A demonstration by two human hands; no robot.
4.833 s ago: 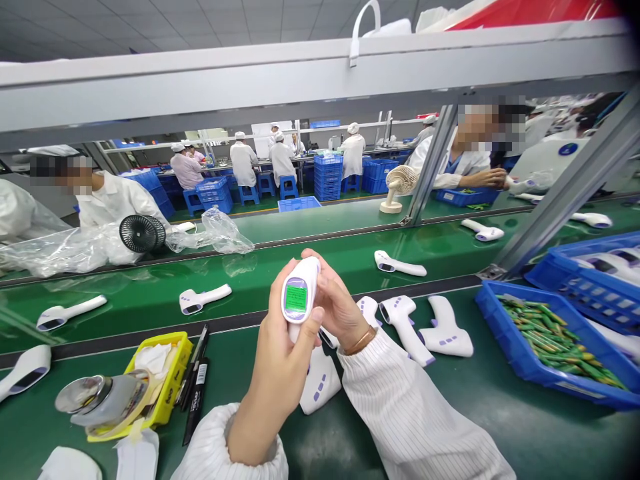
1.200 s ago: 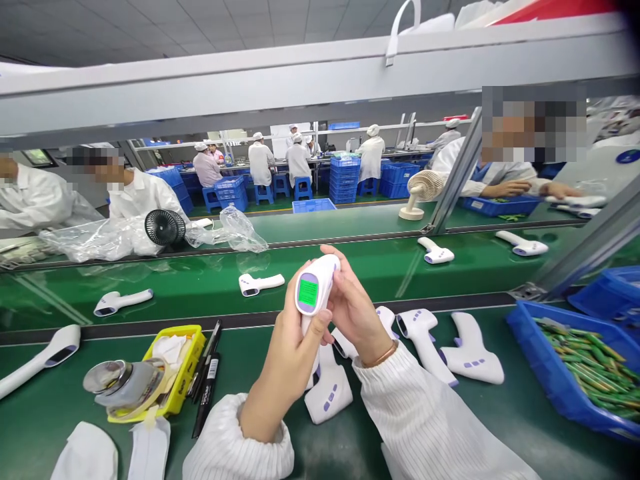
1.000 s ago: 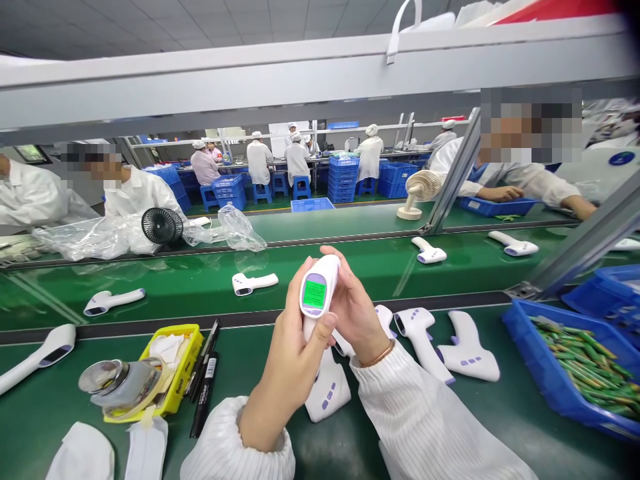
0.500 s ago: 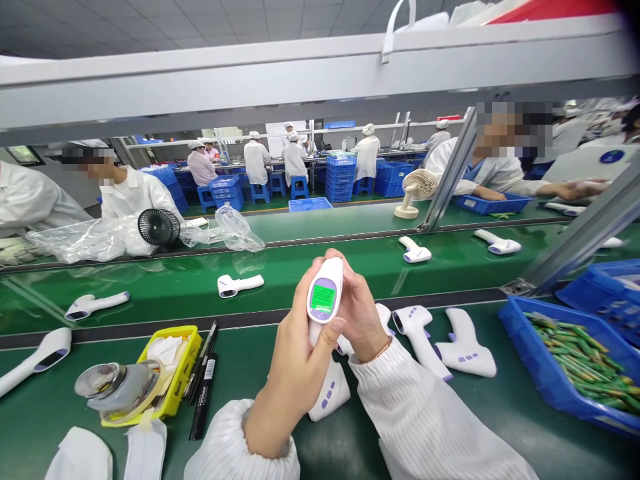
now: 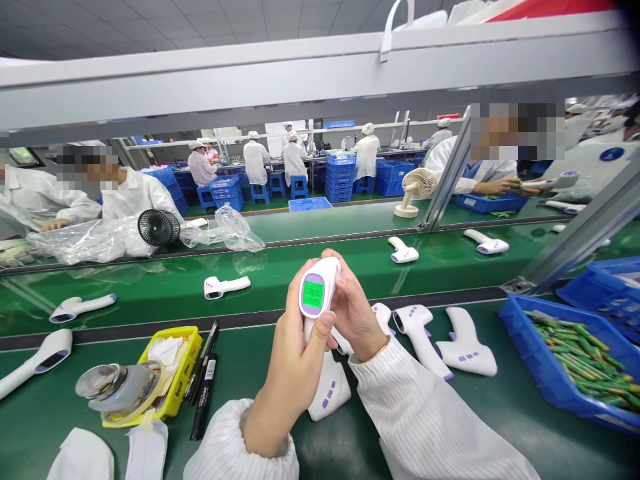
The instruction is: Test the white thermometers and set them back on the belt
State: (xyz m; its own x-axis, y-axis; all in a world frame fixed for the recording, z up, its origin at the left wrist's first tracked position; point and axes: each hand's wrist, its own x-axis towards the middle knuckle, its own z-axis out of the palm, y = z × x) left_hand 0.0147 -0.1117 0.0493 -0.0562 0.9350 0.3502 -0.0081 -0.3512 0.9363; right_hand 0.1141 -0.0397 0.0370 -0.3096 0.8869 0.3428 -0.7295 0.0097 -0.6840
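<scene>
A white infrared thermometer (image 5: 329, 272) with a lit green screen (image 5: 313, 293) is held up in front of me, screen facing me. My left hand (image 5: 295, 347) is wrapped round its handle, the thumb lying below the screen. Against its right side my right hand (image 5: 357, 313) is closed, fingers curled by the far end; its fingertips are partly hidden. Below my hands another thermometer (image 5: 330, 390) lies on the green bench. Just right of my right wrist rest more thermometers, one (image 5: 420, 333) lying beside another (image 5: 467, 343).
A blue bin (image 5: 525, 360) of green-and-gold batteries stands right. On the left are a yellow tray (image 5: 185, 373) with a bottle (image 5: 120, 390), black markers (image 5: 204, 400) and another thermometer (image 5: 47, 357). Thermometers (image 5: 227, 287) lie on the green conveyor (image 5: 280, 267). Co-workers sit beyond.
The held thermometer has shifted slightly left and turned, its screen now more upright. Thermometers on the conveyor have moved left. The co-worker at right now has a thermometer raised above the blue tray.
</scene>
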